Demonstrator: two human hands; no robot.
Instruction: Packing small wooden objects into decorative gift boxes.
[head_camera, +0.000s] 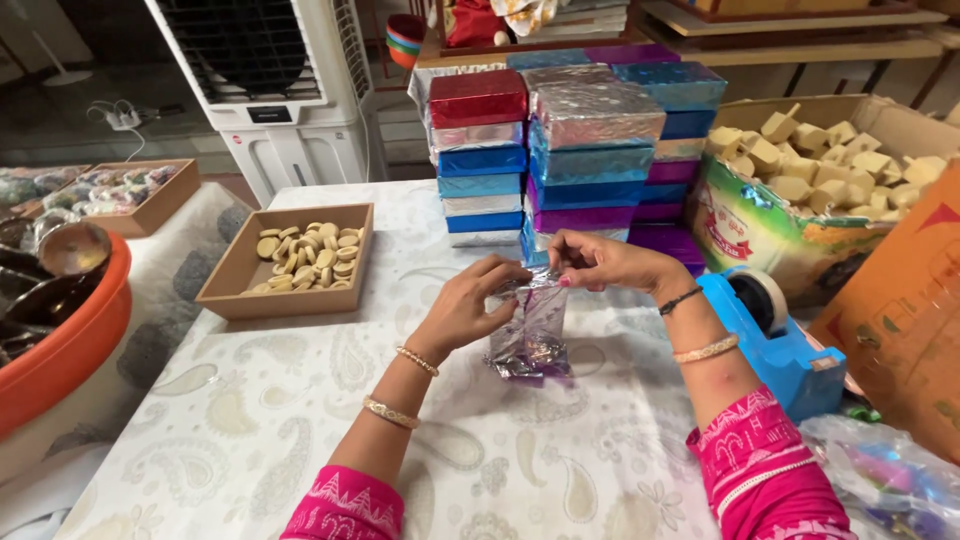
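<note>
Item: clear bag, foil-wrapped contents at its bottom. It stands upright on the table, long axis vertical, at centre.

Your left hand is closed, pinching the bag's top edge from 9 o'clock. Your right hand is closed on the same edge from 1 o'clock. Both hands sit at the mouth, equally near; the bag hangs below them at 6 o'clock.

Nearby: tray of pale discs at 10 o'clock; stacked foil boxes at 12 o'clock; blue tape dispenser at 3 o'clock.
</note>
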